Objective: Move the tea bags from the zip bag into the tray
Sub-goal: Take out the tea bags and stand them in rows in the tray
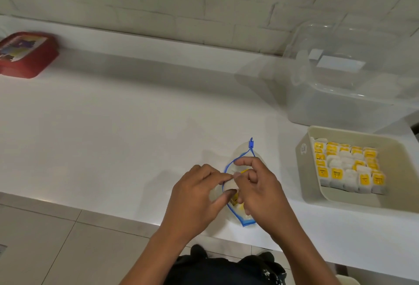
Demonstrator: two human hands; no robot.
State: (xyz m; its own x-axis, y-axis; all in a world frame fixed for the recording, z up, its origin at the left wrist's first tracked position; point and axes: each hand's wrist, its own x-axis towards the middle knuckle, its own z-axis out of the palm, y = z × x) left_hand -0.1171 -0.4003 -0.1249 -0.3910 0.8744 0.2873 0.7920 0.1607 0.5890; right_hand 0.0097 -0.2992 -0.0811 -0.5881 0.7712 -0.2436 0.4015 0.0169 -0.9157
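We found both hands — left hand (195,196), right hand (256,185) — pinching one tea bag (229,185) at the zip bag (240,216) mouth; advised lifting clear toward the tray (303,167) at three o'clock.

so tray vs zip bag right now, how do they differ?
The tray is rigid and beige, untouched, with many tea bags packed in rows. The zip bag is soft, clear and blue-edged, held open by the left hand and right hand, few left inside. Both sit on the white counter.

I stand in a home kitchen, I think; a white bench (113,126) runs along a white brick wall (158,1); pale floor tiles (45,239) lie below; plastic storage boxes (351,76) sit on it.
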